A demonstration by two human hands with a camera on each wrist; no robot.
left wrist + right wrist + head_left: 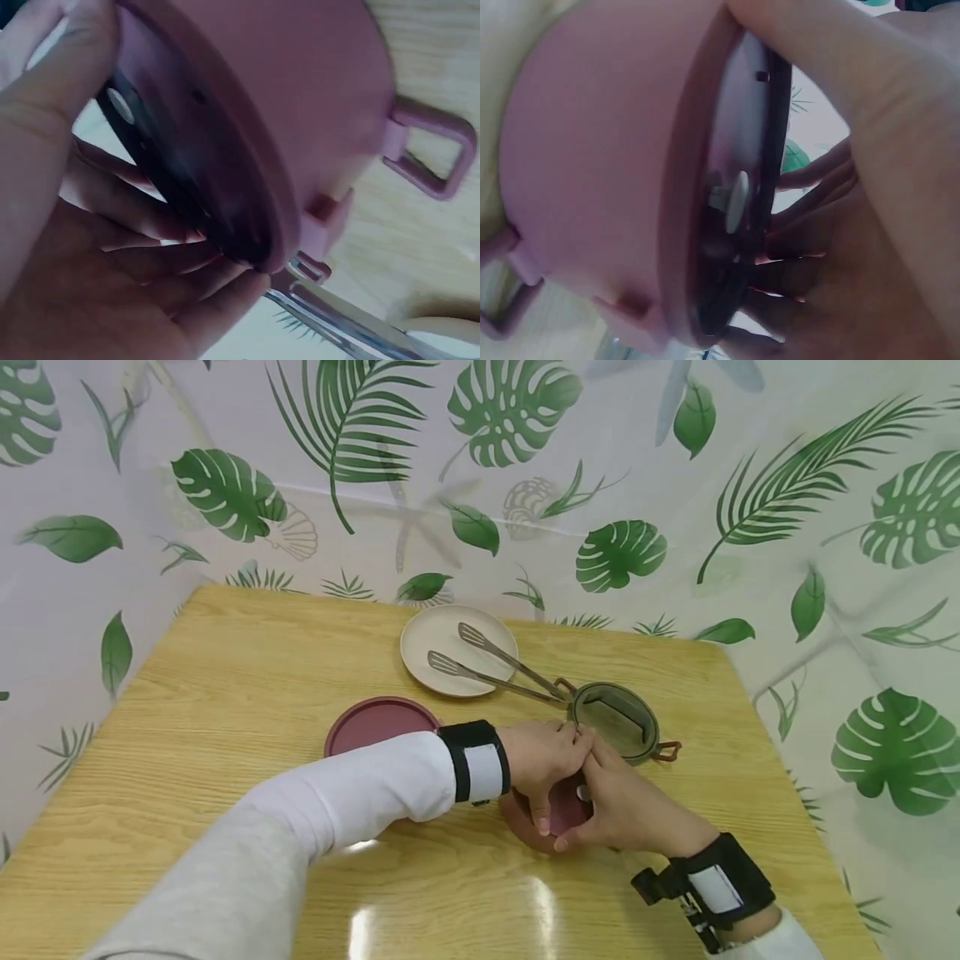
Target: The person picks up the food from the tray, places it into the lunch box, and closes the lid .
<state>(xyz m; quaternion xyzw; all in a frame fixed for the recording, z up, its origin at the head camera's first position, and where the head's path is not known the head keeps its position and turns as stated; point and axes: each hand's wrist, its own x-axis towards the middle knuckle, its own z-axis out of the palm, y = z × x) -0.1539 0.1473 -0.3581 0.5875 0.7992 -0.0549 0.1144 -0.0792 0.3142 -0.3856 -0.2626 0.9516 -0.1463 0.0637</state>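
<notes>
In the head view a pink pot [517, 822] stands at the front right of the table, its top mostly covered by both hands. Its dark, glossy lid [169, 139] fills the pot's mouth, with a small silver knob [738, 202] standing on it. My left hand [542, 758] grips the lid's left part, thumb toward the near rim and fingers over the far side. From the right, my right hand [626, 802] holds it the same way. The fingertips of both hands meet at the far edge. A pink loop handle [442, 150] sticks out from the pot's side.
Behind the hands is a green-rimmed pot [615, 722] with reddish loop handles. Two slotted turners [517, 693] lie across a cream plate [420, 672]. A round pink dish [375, 727] is partly hidden by the left sleeve. Leaf-printed cloth [525, 510] hangs behind the table.
</notes>
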